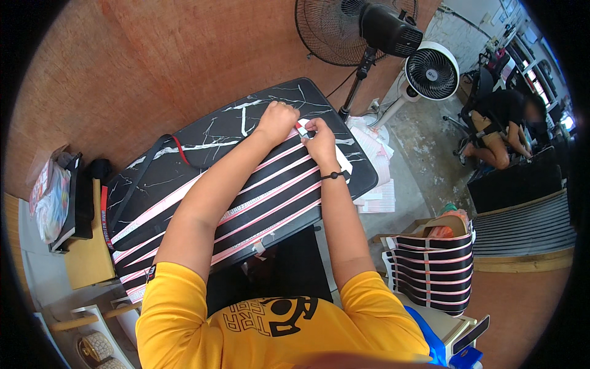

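Note:
Several black straps (pixel 270 184) with white and pink printed edging lie side by side across a black marble-patterned table (pixel 209 132). At their far end, my left hand (pixel 279 122) is closed in a fist, and what it holds, if anything, is hidden. Close beside it, my right hand (pixel 321 146) has its thumb and fingers pinched at a small red and white strip end (pixel 301 128). White paper or backing (pixel 344 161) shows at the strap ends behind my right wrist. A loose dark strap with a red part (pixel 180 149) lies on the table left of my left forearm.
Two fans, a black one (pixel 390 31) and a white one (pixel 432 71), stand beyond the table. Papers (pixel 376 184) lie at its right. A rack of similar straps (pixel 430 270) stands to my right. At far right a person (pixel 501 123) sits bent forward. A plastic bag (pixel 54 206) is at left.

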Available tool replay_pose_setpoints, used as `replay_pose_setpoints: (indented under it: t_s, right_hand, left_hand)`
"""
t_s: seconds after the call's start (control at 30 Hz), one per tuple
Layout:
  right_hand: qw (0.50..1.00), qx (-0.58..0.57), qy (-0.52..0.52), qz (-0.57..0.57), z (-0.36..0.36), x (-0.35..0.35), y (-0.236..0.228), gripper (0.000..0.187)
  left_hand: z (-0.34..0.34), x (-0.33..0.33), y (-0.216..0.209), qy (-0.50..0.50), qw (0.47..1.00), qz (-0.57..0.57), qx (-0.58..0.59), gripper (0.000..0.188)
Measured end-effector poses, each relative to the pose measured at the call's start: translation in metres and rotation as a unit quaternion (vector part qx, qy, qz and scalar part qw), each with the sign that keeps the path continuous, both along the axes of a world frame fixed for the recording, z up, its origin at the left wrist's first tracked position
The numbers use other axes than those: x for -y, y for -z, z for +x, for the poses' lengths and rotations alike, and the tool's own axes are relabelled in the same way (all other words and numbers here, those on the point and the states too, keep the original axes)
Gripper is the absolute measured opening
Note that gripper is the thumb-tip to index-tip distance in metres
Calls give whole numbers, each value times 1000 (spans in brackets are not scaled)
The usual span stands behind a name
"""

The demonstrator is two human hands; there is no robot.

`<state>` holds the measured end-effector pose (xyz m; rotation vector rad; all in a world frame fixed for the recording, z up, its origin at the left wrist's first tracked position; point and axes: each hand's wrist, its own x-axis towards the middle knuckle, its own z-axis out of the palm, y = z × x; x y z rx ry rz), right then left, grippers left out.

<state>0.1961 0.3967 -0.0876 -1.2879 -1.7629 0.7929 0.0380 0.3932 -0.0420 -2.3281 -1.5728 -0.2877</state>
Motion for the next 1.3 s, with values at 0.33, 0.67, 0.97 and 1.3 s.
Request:
replay_pose_setpoints:
  t_s: [0.33,0.67,0.97,1.3]
  right_hand:
    - [1000,13,-3,-2,2,1,0,47]
    - [1000,3,-1,-25,6,-1,0,52]
    - [997,6,9,82,7,-4,11,36]
    - [987,-136,-63,-49,8,-6,9,15]
  left_hand:
    - [-32,-7,-22,-19,942,-88,324,18]
    - [11,11,2,-40,907,-197,371,43]
    - [19,22,1,-46,926,-139,349,37]
    - [21,23,6,-114,914,-36,389,46]
